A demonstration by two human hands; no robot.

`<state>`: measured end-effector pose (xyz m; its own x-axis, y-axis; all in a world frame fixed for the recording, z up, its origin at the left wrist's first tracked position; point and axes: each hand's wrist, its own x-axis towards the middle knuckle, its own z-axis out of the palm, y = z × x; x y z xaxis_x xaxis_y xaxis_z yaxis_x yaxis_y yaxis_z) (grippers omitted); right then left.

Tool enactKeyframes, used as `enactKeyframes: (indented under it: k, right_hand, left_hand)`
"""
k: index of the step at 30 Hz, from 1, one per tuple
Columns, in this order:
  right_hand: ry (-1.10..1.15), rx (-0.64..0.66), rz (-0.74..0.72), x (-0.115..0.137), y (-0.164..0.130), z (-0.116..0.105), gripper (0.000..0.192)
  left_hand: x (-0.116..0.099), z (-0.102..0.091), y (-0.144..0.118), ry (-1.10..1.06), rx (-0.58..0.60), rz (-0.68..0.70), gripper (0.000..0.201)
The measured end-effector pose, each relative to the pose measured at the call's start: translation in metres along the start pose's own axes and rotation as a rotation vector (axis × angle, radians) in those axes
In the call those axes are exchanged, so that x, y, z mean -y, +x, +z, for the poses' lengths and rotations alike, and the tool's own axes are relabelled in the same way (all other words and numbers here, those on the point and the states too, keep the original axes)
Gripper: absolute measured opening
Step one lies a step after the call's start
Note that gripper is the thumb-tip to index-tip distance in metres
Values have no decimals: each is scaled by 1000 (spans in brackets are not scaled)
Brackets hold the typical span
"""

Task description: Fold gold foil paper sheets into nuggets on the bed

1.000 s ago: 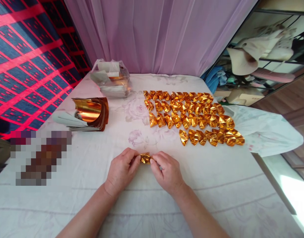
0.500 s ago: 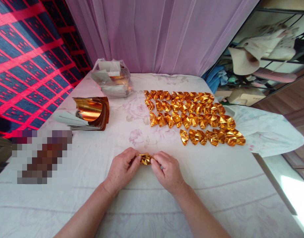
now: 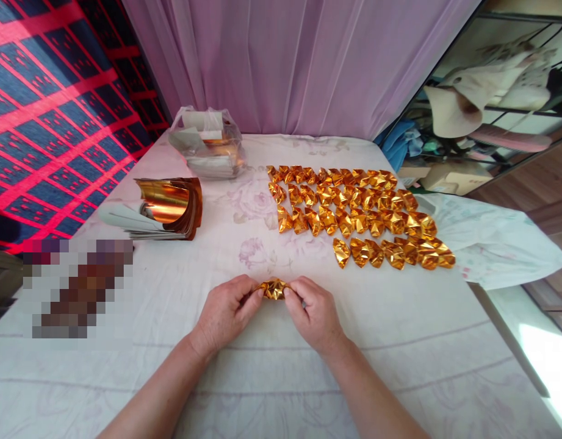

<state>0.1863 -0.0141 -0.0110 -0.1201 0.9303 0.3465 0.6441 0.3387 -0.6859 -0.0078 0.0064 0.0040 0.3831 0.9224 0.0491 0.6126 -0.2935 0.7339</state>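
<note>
Pinched between my two hands, just above the cloth, is a folded gold-foil paper ingot (image 3: 275, 289). My left hand (image 3: 228, 310) is closed, thumb and fingers gripping the ingot's left end. At the opposite end, the thumb and bent fingers of my right hand (image 3: 313, 314) grip it too. Both fingertips cover its tips, while its creased, shiny middle shows. Beyond my hands to the right lie several rows of similar gold paper ingots (image 3: 360, 219). A curled stack of gold-foil paper sheets (image 3: 171, 204) rests on the left.
A clear plastic bag (image 3: 207, 146) with more paper sheets stands at the back left. The floral cloth (image 3: 162, 366) covers the table. A purple curtain (image 3: 285, 67) hangs behind it. On the right are shelves with a cap (image 3: 454, 110). A blurred-out patch lies at left.
My right hand has shifted slightly to the right, away from the left hand. More of the ingot's middle now shows, looking wider and fuller. The rows and the stack stay put.
</note>
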Motion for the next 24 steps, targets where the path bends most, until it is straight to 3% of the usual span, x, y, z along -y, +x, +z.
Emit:
enactKeyframes:
  k: [16, 24]
  right_hand:
    - [-7, -29, 27, 0, -1, 1, 27]
    - [-69, 17, -45, 1, 1, -3, 30]
  left_hand:
    - [5, -2, 1, -110, 53, -49, 24]
    - [1, -1, 0, -84, -43, -25, 15]
